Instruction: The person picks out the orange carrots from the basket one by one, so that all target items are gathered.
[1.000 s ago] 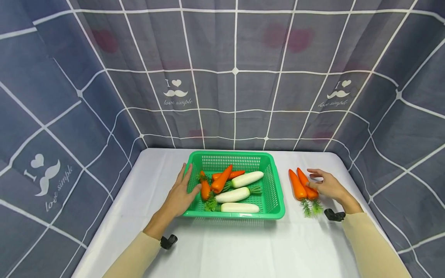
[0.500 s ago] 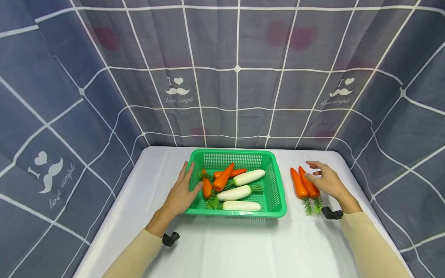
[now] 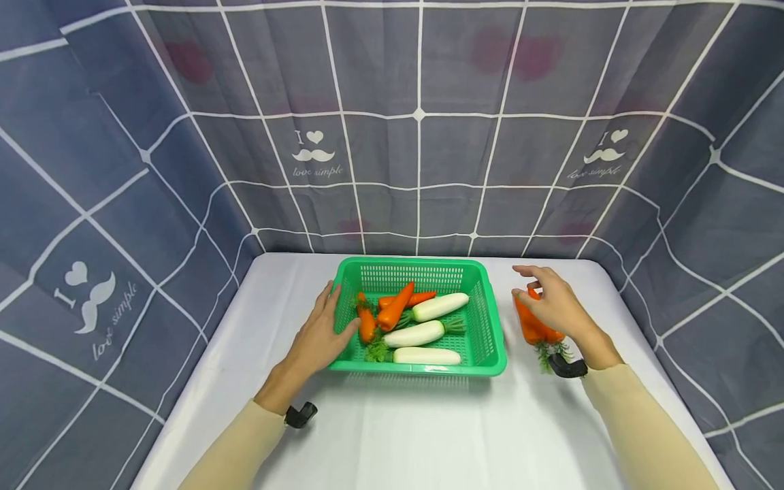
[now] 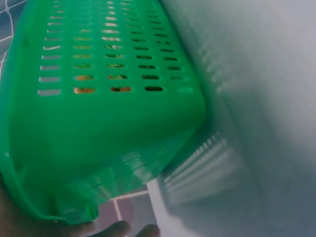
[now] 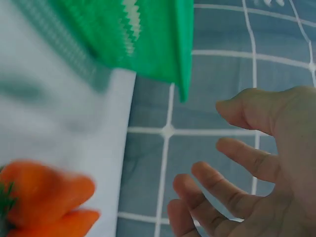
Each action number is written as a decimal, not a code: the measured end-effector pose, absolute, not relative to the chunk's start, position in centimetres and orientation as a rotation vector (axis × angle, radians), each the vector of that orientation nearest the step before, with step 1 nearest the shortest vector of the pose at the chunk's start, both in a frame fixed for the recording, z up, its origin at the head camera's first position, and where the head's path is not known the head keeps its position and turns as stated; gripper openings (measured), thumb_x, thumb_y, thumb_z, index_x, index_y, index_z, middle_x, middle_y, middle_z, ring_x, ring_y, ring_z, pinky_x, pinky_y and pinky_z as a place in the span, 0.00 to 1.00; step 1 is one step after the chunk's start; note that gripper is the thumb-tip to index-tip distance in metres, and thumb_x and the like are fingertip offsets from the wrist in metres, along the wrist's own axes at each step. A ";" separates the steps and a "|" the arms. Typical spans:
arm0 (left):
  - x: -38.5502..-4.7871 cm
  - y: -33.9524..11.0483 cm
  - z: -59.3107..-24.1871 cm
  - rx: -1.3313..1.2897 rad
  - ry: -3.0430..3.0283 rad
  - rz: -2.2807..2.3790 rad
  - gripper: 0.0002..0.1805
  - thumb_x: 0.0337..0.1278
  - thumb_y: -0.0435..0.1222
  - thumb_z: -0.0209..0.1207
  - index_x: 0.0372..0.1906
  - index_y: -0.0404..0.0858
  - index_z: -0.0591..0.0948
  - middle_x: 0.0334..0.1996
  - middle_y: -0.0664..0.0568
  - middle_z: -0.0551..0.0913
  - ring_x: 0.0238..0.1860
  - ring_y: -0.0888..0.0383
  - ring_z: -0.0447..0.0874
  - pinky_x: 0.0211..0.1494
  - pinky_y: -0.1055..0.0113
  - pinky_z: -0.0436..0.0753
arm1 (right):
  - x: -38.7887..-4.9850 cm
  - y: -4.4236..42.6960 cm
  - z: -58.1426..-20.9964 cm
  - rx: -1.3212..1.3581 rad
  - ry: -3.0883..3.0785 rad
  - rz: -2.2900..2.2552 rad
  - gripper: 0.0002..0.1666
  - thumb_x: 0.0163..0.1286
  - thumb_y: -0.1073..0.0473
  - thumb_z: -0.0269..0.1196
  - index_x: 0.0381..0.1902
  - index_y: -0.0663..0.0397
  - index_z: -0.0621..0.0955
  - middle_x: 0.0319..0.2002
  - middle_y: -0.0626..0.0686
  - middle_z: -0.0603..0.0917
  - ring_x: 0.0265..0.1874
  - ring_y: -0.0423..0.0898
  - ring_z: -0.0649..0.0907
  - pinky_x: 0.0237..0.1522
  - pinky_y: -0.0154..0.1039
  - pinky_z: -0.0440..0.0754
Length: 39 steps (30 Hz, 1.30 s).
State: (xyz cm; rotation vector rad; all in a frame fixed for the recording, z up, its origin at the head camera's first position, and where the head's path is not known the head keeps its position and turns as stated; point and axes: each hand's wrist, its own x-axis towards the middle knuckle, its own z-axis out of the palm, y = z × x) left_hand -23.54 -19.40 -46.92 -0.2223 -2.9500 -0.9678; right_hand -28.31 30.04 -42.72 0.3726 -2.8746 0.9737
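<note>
Near the table's right side, two orange carrots [image 3: 531, 329] with green tops lie side by side, partly covered by my right hand [image 3: 554, 303] in the head view. That hand hovers over their tips, fingers loosely bent and nothing between them; the right wrist view shows the carrots [image 5: 47, 192] apart from the fingers. My left hand [image 3: 314, 340] rests along the left rim of a green plastic basket [image 3: 422, 369], fingers extended, thumb across the edge. Inside the basket lie three carrots [image 3: 397, 309] and three white radishes [image 3: 426, 356].
A white cloth covers the table [image 3: 422, 429]. Grey-blue curtains [image 3: 453, 156] with white grid lines stand behind the table and on both sides. The basket's right wall [image 3: 495, 327] is a short way left of the loose carrots.
My right hand has moved left and forward, from beside the right carrot to over the carrots' tips. The left hand stays at the basket; the loose carrots stay put.
</note>
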 end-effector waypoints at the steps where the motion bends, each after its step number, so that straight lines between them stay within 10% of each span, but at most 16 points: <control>1: -23.4 -19.4 -46.9 -0.239 -2.964 -0.967 0.55 0.88 0.55 0.64 0.99 0.38 0.48 1.00 0.42 0.39 0.92 0.27 0.64 0.78 0.26 0.83 | -28.3 29.6 -42.4 0.381 -2.874 0.972 0.36 0.88 0.52 0.70 0.86 0.55 0.77 0.78 0.68 0.81 0.68 0.72 0.87 0.64 0.70 0.88; 13: -22.7 -19.2 -47.2 -0.285 -2.967 -0.964 0.56 0.90 0.55 0.62 0.99 0.39 0.41 0.99 0.45 0.29 0.95 0.29 0.55 0.83 0.27 0.80 | -28.5 23.6 -40.2 0.556 -2.879 1.027 0.35 0.87 0.56 0.71 0.85 0.59 0.77 0.78 0.68 0.82 0.66 0.69 0.89 0.69 0.69 0.87; 39: -22.8 -19.3 -47.7 -0.297 -2.954 -0.972 0.55 0.91 0.55 0.61 0.99 0.39 0.42 1.00 0.46 0.30 0.89 0.27 0.68 0.80 0.31 0.82 | -32.2 13.4 -41.9 0.968 -3.142 1.407 0.42 0.84 0.54 0.75 0.88 0.60 0.73 0.76 0.72 0.84 0.64 0.63 0.94 0.67 0.57 0.92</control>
